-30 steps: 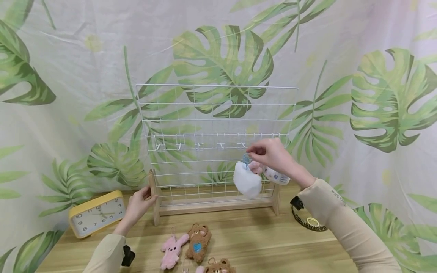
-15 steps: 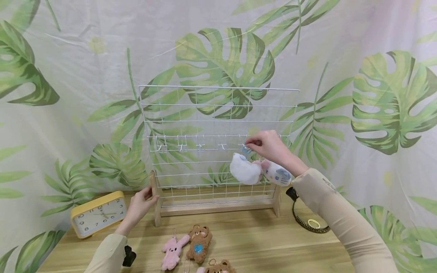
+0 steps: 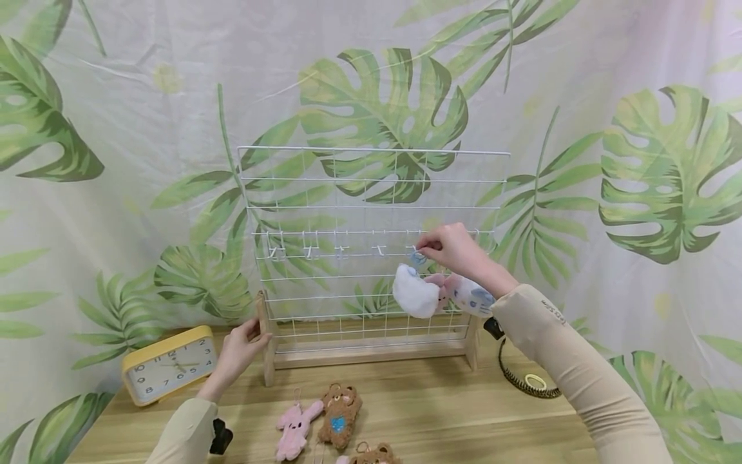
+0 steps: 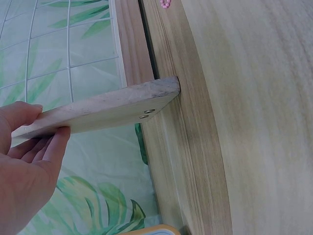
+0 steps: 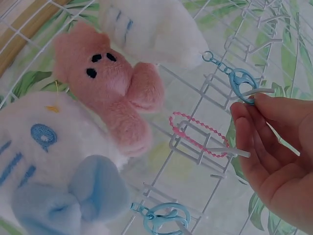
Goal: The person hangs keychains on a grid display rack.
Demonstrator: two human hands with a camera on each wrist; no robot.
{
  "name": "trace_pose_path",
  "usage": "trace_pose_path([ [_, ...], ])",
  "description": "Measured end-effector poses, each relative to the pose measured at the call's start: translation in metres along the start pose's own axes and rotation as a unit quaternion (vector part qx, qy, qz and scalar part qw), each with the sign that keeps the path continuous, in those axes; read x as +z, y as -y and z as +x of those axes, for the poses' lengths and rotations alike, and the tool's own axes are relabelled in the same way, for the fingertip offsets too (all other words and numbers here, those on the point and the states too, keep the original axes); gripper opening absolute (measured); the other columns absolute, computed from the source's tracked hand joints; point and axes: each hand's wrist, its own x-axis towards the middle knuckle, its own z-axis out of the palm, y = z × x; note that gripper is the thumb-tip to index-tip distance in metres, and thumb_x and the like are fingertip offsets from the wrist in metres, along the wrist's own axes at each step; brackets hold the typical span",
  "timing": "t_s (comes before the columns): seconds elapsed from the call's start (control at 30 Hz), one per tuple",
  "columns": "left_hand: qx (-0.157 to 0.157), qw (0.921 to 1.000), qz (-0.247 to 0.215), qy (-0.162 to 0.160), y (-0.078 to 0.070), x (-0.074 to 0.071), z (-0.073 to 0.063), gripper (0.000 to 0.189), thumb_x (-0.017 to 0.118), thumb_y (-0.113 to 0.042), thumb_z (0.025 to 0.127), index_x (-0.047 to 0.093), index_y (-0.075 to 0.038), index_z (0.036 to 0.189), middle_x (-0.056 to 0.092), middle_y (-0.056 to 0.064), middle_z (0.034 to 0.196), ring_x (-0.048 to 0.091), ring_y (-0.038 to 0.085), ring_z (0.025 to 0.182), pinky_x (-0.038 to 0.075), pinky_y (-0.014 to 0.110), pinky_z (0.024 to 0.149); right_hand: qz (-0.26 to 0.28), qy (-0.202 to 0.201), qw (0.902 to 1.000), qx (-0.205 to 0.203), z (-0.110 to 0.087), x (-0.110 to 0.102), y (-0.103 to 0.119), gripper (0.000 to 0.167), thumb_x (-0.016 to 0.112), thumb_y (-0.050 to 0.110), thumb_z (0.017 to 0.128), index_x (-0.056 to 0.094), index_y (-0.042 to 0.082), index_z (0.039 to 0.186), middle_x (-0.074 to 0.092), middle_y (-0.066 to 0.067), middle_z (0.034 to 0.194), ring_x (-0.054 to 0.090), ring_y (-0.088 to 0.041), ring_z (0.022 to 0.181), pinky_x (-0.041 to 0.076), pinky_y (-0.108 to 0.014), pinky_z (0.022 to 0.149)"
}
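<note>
My right hand [image 3: 458, 250] pinches the light-blue clasp [image 5: 243, 84] of a white plush keychain [image 3: 415, 291] at a white hook. In the right wrist view, that hook's prong [image 5: 264, 91] appears to pass through the clasp's loop. Beside it a pink plush rabbit [image 5: 101, 68] hangs by a pink bead chain [image 5: 198, 134] from another hook. Farther along is a white plush with a blue bow [image 5: 49, 171], its blue clasp on a third hook. My left hand [image 3: 240, 351] grips the wooden side post [image 4: 98, 107] of the wire grid rack [image 3: 371, 151], thumb and fingers on opposite faces.
Several bare hooks [image 3: 310, 250] line the grid to the left. On the table lie a pink rabbit plush [image 3: 294, 430] and brown bear plushes [image 3: 341, 415]. A yellow clock [image 3: 171, 365] stands at left; a black coiled cord [image 3: 518, 385] lies at right. A leaf-print curtain [image 3: 551, 212] hangs behind.
My right hand has lifted the white plush's clasp slightly up and to the left, to the hook. The plush has swung a little. My left hand stays on the post.
</note>
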Motion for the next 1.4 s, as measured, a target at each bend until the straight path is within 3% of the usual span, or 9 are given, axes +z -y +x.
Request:
trace_pose_path([
  [0.3, -0.003, 1.0, 0.002, 0.001, -0.001, 0.0, -0.001, 0.057, 0.057, -0.014, 0.1, 0.037, 0.013, 0.146, 0.049, 0.035, 0.142, 0.051, 0.047, 0.132, 0.051, 0.052, 0.102, 0.0, -0.043, 0.9989, -0.018, -0.013, -0.011, 0.011, 0.01, 0.069, 0.004, 0.091, 0.077, 0.002, 0.095, 0.076, -0.011, 0.088, 0.071, -0.019, 0.076, 0.061, -0.034, 0.07],
  [0.53, -0.004, 1.0, -0.001, 0.009, -0.002, -0.001, 0.001, 0.059, 0.057, -0.016, 0.101, 0.035, 0.013, 0.148, 0.047, 0.036, 0.143, 0.049, 0.048, 0.133, 0.05, 0.054, 0.104, 0.024, -0.064, 0.9937, -0.089, -0.034, 0.003, 0.034, 0.007, 0.074, 0.002, 0.085, 0.076, 0.002, 0.092, 0.075, -0.01, 0.086, 0.07, -0.017, 0.074, 0.06, -0.022, 0.066],
  [0.63, -0.004, 1.0, 0.002, 0.005, -0.002, -0.002, 0.001, 0.059, 0.057, -0.017, 0.101, 0.036, 0.012, 0.147, 0.048, 0.036, 0.142, 0.049, 0.048, 0.132, 0.05, 0.054, 0.103, 0.047, -0.036, 0.9916, -0.115, -0.043, 0.028, 0.044, 0.008, 0.074, 0.002, 0.084, 0.076, 0.001, 0.092, 0.076, -0.01, 0.086, 0.07, -0.016, 0.074, 0.058, -0.017, 0.067],
  [0.83, -0.005, 0.9999, 0.008, 0.005, -0.002, -0.001, 0.0, 0.058, 0.057, -0.017, 0.101, 0.037, 0.012, 0.147, 0.049, 0.036, 0.141, 0.05, 0.048, 0.132, 0.05, 0.055, 0.104, 0.083, 0.078, 0.9858, -0.123, -0.062, 0.103, 0.051, 0.007, 0.073, 0.006, 0.086, 0.077, 0.004, 0.092, 0.076, -0.006, 0.085, 0.068, -0.008, 0.072, 0.054, -0.009, 0.067],
  [1.1, -0.005, 0.9999, 0.008, 0.005, 0.0, -0.002, 0.0, 0.058, 0.057, -0.016, 0.1, 0.037, 0.013, 0.146, 0.049, 0.036, 0.141, 0.05, 0.048, 0.131, 0.05, 0.055, 0.103, 0.145, 0.206, 0.9669, -0.036, -0.065, 0.2, 0.041, 0.009, 0.07, 0.012, 0.091, 0.078, 0.008, 0.092, 0.077, -0.002, 0.084, 0.063, 0.003, 0.069, 0.05, -0.009, 0.062],
  [1.27, -0.008, 0.9999, 0.003, 0.009, 0.0, -0.002, 0.0, 0.057, 0.057, -0.015, 0.101, 0.037, 0.013, 0.146, 0.049, 0.035, 0.142, 0.05, 0.047, 0.132, 0.05, 0.054, 0.103, 0.139, 0.234, 0.9621, 0.005, -0.057, 0.241, 0.037, 0.009, 0.071, 0.013, 0.09, 0.079, 0.01, 0.09, 0.077, 0.0, 0.084, 0.059, 0.006, 0.067, 0.049, -0.008, 0.062],
  [1.4, -0.005, 1.0, -0.001, 0.004, -0.001, 0.001, 0.001, 0.056, 0.057, -0.014, 0.101, 0.039, 0.012, 0.146, 0.05, 0.034, 0.142, 0.052, 0.046, 0.131, 0.051, 0.052, 0.102, 0.14, 0.246, 0.9588, 0.026, -0.05, 0.259, 0.038, 0.008, 0.072, 0.012, 0.089, 0.079, 0.009, 0.088, 0.076, -0.001, 0.082, 0.055, 0.006, 0.062, 0.046, -0.009, 0.058],
])
